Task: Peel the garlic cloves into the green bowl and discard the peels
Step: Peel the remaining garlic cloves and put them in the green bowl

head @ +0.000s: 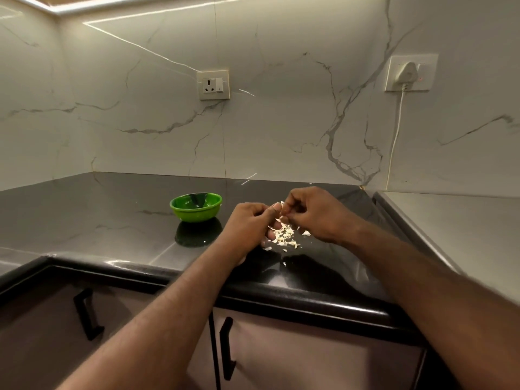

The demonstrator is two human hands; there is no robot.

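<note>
Head view: both hands meet just right of centre frame, over the dark table (pixel 84 215). The left hand (pixel 247 225) has its fingers curled and thumb up, its grip pinching a pale scrap of garlic (pixel 282 204) (clove or skin, too small to tell). The right hand (pixel 318 215) sits opposite, its grip pinching the same garlic from the other side. Right below the fingers, a scatter of peels (pixel 284 237) lies on the table. The green bowl (pixel 197 214) stands left of the hands, apart from them, its inside in shadow. Upper centre there's a wall socket (pixel 213 85), and upper right a white plug (pixel 406 72) with its cord hanging down.
</note>
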